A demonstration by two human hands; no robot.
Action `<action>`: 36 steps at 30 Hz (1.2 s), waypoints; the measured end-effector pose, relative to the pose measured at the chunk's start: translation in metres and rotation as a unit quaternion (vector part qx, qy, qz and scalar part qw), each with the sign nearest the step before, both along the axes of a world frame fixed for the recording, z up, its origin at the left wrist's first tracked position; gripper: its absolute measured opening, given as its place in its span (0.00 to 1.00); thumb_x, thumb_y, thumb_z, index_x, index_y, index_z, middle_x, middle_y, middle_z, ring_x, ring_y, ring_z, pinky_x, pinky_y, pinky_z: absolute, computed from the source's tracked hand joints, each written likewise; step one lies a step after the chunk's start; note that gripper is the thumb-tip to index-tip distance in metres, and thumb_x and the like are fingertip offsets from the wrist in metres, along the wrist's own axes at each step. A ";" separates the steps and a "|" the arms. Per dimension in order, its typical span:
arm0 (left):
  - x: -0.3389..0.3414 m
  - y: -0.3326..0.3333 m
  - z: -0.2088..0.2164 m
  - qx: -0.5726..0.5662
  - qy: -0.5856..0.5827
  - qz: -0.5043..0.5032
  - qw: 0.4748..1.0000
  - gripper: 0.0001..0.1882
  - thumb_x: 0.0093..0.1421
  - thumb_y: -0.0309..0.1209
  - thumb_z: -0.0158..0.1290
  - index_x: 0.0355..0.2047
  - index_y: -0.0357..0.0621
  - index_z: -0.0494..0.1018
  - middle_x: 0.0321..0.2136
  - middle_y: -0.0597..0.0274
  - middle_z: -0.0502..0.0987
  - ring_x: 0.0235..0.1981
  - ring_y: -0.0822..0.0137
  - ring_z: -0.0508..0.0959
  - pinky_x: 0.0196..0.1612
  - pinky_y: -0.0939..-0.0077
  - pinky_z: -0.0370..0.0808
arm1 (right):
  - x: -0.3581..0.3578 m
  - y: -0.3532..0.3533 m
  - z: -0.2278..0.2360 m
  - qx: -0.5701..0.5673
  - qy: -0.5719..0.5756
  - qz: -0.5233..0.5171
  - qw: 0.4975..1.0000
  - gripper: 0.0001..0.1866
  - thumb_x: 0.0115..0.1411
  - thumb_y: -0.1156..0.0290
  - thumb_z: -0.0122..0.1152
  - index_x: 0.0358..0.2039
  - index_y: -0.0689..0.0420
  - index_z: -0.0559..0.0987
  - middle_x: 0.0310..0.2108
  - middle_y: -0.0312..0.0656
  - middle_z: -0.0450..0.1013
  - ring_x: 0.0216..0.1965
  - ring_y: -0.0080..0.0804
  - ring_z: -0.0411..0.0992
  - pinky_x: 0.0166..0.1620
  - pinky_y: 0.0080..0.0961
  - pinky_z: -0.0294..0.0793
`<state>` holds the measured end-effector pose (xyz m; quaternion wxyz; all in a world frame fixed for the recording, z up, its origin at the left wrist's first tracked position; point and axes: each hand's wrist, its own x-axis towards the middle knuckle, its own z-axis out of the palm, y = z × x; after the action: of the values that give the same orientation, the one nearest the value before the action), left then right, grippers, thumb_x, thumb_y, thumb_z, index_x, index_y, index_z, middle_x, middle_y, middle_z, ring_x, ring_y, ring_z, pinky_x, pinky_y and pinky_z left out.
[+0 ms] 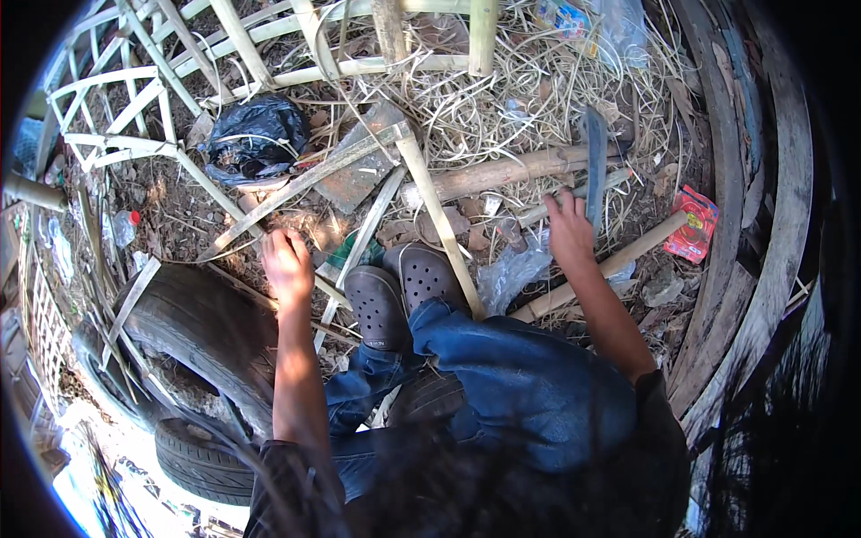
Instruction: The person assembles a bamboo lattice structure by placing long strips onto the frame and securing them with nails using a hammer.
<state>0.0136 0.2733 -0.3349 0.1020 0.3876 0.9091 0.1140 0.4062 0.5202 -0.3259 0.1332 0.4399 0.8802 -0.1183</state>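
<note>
My left hand (pixel 287 266) is closed around a pale bamboo strip (pixel 213 190), which runs from the upper left and comes out past the hand toward my shoes. Just above it lies a folded bamboo strip (pixel 305 184), its bend pointing away from me and one leg reaching down beside my right shoe. On the right, my right hand (pixel 570 229) has its fingers curled at a thin pale stick (pixel 617 179). A machete blade (pixel 595 161) stands out right beside that hand; its handle cannot be made out. What the palm holds is hidden.
Old tyres (pixel 202 336) lie at my left. A woven bamboo frame (pixel 359 67) stands at the far side, near a black plastic bag (pixel 256 139). Wooden poles (pixel 529 170), shavings (pixel 502 108) and a red packet (pixel 693 224) lie around. Weathered boards (pixel 771 206) edge the right.
</note>
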 end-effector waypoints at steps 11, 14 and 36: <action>0.051 0.014 0.060 0.170 -0.164 0.105 0.966 0.06 0.57 0.28 0.58 0.28 0.39 0.74 0.29 0.56 0.76 0.38 0.58 0.72 0.47 0.66 0.67 | 0.030 0.019 0.022 0.059 0.000 0.134 0.989 0.19 0.47 0.69 0.64 0.42 0.52 0.79 0.41 0.39 0.69 0.49 0.40 0.64 0.51 0.38 0.61; 0.046 0.008 0.071 0.195 -0.191 0.137 0.952 0.06 0.54 0.28 0.61 0.26 0.40 0.76 0.29 0.59 0.76 0.37 0.63 0.72 0.47 0.70 0.67 | 0.030 0.026 0.029 0.079 0.024 0.168 0.982 0.13 0.50 0.70 0.59 0.38 0.52 0.79 0.35 0.35 0.69 0.45 0.35 0.66 0.49 0.35 0.63; 0.051 -0.089 0.078 0.159 -0.174 0.151 0.960 0.04 0.61 0.25 0.54 0.31 0.39 0.71 0.30 0.67 0.69 0.33 0.75 0.67 0.40 0.79 0.65 | 0.118 0.149 0.092 0.231 -0.163 0.004 0.959 0.20 0.48 0.68 0.66 0.44 0.49 0.78 0.39 0.33 0.71 0.49 0.33 0.66 0.51 0.39 0.60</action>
<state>0.0645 0.1838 -0.2569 0.1772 0.2309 0.8955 0.3366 0.5246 0.6692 -0.2342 0.1697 0.4686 0.8516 0.1622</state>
